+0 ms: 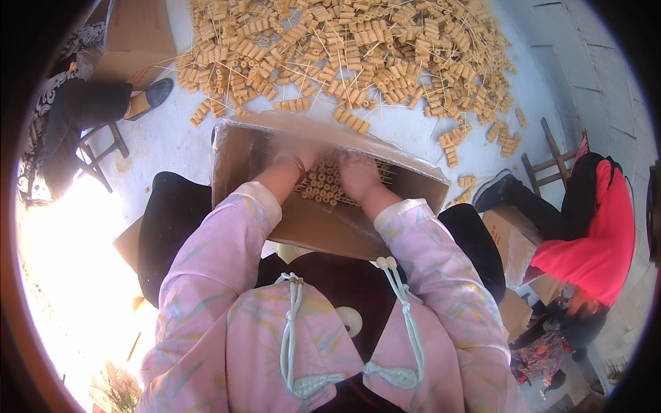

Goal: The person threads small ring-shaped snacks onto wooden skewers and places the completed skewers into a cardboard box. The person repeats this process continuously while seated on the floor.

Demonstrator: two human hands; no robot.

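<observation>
An open cardboard box stands between my knees, tilted, with both my hands inside it. In it lies a bundle of skewered tan rolls, their round hollow ends facing me and thin sticks poking out at the sides. My left hand is at the bundle's far left, smeared by motion, so its fingers cannot be made out. Curled against the bundle's right side, my right hand grips the skewered rolls; its fingertips are partly hidden.
A wide heap of skewered rolls covers the floor beyond the box. At the left, a seated person's foot is near another carton. A person in a red top bends over a carton at the right, near a wooden stool.
</observation>
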